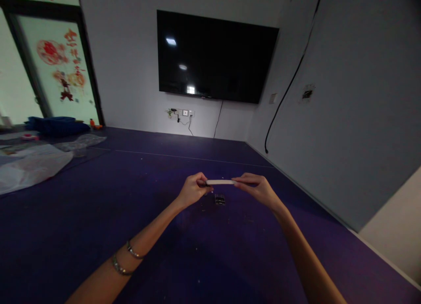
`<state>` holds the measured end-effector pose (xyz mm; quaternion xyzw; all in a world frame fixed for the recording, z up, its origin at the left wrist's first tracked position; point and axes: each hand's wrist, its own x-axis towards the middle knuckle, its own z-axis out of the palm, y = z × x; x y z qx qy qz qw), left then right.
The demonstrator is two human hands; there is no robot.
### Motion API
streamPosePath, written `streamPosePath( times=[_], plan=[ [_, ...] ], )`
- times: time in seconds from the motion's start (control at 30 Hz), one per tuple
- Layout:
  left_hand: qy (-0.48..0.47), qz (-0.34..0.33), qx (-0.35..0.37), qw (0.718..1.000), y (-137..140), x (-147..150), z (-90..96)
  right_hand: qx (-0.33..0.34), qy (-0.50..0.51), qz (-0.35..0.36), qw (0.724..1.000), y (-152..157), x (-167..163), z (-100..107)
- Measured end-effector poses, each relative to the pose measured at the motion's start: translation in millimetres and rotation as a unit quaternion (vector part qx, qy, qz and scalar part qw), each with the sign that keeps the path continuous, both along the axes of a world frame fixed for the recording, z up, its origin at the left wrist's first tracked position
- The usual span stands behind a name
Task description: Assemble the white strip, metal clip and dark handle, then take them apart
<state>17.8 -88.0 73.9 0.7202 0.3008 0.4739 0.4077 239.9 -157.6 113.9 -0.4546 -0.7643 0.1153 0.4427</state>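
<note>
A thin, pale, slightly curved strip is held level above the dark purple surface. Its left end is pinched by my left hand, which wears two bracelets on the forearm. Thumb and fingers of my right hand close on the strip's other end. Whether the strip is a stick or a flat piece seen edge-on I cannot tell. Just below it, on the surface, lies a small dark object with light marks, too small to name. Something dark shows beside my left fingertips, partly hidden.
White plastic bags and a blue cloth heap lie at the left. A black television hangs on the far wall above sockets. A black cable dangles along the right wall. White specks dot the purple surface.
</note>
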Motion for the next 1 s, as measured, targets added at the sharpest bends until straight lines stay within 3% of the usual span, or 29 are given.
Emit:
streamPosePath(
  times=[0.43,0.67,0.83,1.0],
  plan=[
    [0.013,0.002,0.011,1.0,7.0,1.0,-11.7,0.019,-0.028,-0.056,0.998,9.7,6.8,-10.1],
    [0.033,0.004,0.025,0.999,7.2,-0.2,-12.3,0.012,-0.044,-0.028,0.999,1.9,-0.3,-2.2],
    [0.023,0.006,0.021,1.0,8.0,-0.4,-14.0,0.023,-0.035,-0.06,0.997,4.0,1.3,-3.7],
    [0.04,-0.005,0.041,0.998,8.3,0.1,-16.0,0.012,-0.049,-0.031,0.998,1.1,-4.6,-1.4]
  ],
)
